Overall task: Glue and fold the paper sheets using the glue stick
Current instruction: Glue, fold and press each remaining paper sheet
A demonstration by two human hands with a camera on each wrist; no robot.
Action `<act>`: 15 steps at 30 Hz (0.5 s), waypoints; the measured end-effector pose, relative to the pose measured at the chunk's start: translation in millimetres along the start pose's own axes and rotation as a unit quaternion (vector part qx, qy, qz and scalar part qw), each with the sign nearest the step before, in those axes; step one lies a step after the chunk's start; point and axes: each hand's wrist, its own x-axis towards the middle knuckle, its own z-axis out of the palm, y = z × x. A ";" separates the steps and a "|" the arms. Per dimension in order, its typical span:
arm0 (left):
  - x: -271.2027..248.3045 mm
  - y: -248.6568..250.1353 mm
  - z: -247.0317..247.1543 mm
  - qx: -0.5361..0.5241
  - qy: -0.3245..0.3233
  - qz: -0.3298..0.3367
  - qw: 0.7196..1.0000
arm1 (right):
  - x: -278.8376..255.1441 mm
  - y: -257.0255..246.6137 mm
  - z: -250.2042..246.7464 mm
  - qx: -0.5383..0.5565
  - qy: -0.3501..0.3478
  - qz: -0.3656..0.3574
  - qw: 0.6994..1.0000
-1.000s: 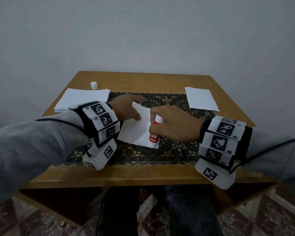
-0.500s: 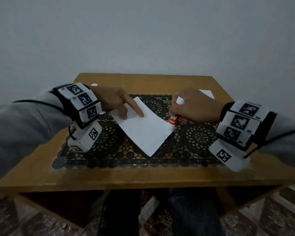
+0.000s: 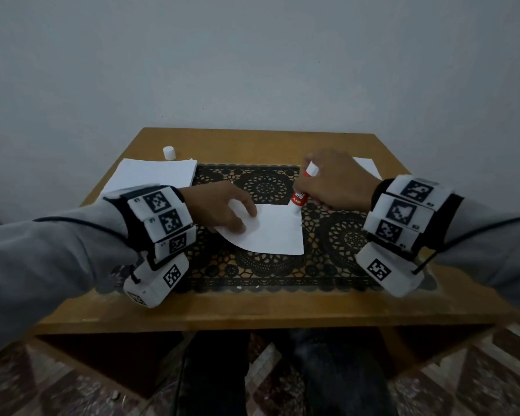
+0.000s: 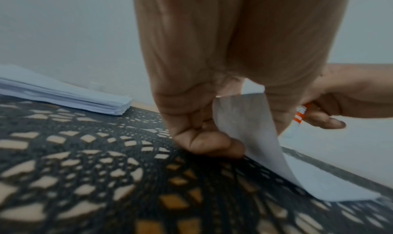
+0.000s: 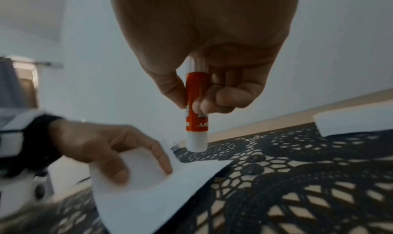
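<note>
STEP: gluing; fold not begun | HOLD: apparently pinching lifted left edge of paper sheet (image 3: 273,235) in left hand (image 3: 222,208); clasping glue stick (image 3: 300,197) in right hand (image 3: 333,181), tip down at sheet's far corner, on mat (image 3: 267,181) | NEXT: stroking along edge; keeping sheet pinned flat

Both forearms, in grey sleeves (image 3: 57,244), reach forward side by side with the wrists held low. The left hand (image 3: 219,205) lies palm down, its fingers (image 5: 157,153) bent over the left edge of the white paper sheet (image 3: 273,232) and the thumb on the sheet's other side, so the edge curls up between them. The right hand (image 3: 333,181) sits beyond and to the right of those fingers. It is curled round the red-and-white glue stick (image 3: 300,197), thumb and fingertips pinching the barrel, with the white end pointing down just past the left fingertips.
</note>
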 end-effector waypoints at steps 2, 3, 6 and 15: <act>1.0 2.2 5.5 0.051 0.034 0.002 0.998 | 0.0 -3.5 6.4 -0.033 0.001 -0.014 0.999; 1.3 3.6 7.3 0.068 0.045 0.001 0.997 | 0.4 -3.9 9.5 -0.030 -0.005 -0.017 0.999; 1.9 7.1 9.0 0.084 0.046 -0.002 0.995 | 1.2 -4.3 16.8 -0.046 -0.013 -0.023 0.999; 4.2 12.3 6.4 0.132 0.004 0.013 0.991 | 0.2 -13.0 17.8 -0.075 -0.035 -0.030 0.996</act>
